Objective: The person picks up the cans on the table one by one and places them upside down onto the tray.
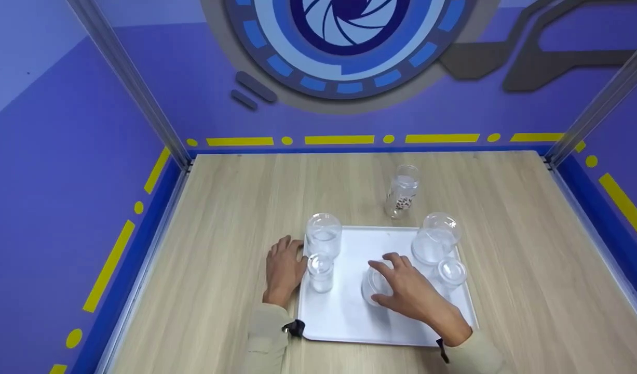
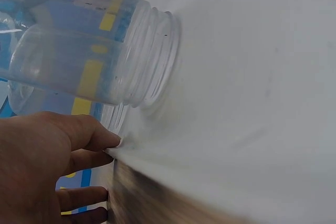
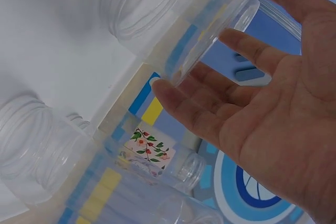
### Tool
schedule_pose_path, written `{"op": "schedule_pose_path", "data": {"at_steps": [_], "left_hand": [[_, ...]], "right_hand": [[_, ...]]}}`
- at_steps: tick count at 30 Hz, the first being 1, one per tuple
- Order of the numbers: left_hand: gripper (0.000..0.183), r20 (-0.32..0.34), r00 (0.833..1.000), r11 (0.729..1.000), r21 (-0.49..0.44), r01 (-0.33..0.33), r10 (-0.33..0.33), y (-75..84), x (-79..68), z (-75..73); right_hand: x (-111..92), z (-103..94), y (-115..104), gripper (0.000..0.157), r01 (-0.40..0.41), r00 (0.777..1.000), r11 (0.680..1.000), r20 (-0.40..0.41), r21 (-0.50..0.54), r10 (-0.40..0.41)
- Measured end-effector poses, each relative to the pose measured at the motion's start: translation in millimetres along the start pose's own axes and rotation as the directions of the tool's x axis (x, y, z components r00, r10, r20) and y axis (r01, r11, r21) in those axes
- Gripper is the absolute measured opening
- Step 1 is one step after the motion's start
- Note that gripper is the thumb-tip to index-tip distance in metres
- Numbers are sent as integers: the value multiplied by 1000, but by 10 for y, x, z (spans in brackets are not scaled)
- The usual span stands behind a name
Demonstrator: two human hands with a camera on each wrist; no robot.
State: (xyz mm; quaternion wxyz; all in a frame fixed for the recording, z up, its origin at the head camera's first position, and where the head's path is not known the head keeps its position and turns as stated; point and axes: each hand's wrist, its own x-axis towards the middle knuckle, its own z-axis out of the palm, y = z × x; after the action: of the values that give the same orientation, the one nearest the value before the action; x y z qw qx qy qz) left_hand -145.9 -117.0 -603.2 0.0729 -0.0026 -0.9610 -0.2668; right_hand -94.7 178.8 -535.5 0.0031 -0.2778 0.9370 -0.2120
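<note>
A clear jar stands on the white tray. My right hand reaches over it from the right, fingers spread around its upper end. In the right wrist view, fingertips lie close beside the jar, whose threaded mouth faces the tray; firm contact is not visible. At the tray's left edge, my left hand touches the rim with relaxed fingers, holding no jar. The left wrist view shows those fingers at the rim, next to a clear jar resting threaded end down.
A larger jar and a smaller one stand along the tray's left side. Another large jar and small jar stand at its right. Behind the tray, a tall patterned bottle stands on the wooden table.
</note>
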Motion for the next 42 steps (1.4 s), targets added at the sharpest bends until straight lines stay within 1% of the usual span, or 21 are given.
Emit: {"op": "schedule_pose_path", "data": {"at_steps": [8, 19, 21, 24, 29, 33, 38, 42], "left_hand": [[33, 27, 999, 999, 11, 32, -32, 6, 8, -4], [34, 38, 999, 999, 7, 35, -35, 10, 0, -1], [34, 36, 999, 999, 7, 34, -34, 9, 3, 3], [33, 17, 1000, 1000, -3, 21, -21, 7, -1, 0], [32, 12, 1000, 1000, -4, 29, -29, 8, -2, 0], [33, 21, 999, 999, -1, 42, -42, 6, 1, 10], [33, 19, 999, 999, 0, 36, -36, 7, -4, 12], [33, 20, 999, 999, 5, 37, -37, 15, -7, 9]], "right_hand": [[8, 13, 6, 64, -8, 1000, 1000, 2, 0, 8], [22, 41, 9, 64, -26, 999, 1000, 27, -6, 26], [23, 41, 10, 65, -21, 999, 1000, 25, -4, 22], [17, 40, 13, 67, 11, 1000, 1000, -1, -16, -11], [9, 32, 20, 69, 39, 999, 999, -24, -36, -40], [8, 26, 19, 70, 30, 999, 999, -13, -28, -30], [5, 15, 19, 68, 21, 1000, 1000, 3, -19, -21], [15, -3, 19, 65, -13, 999, 1000, 37, -3, 13]]}}
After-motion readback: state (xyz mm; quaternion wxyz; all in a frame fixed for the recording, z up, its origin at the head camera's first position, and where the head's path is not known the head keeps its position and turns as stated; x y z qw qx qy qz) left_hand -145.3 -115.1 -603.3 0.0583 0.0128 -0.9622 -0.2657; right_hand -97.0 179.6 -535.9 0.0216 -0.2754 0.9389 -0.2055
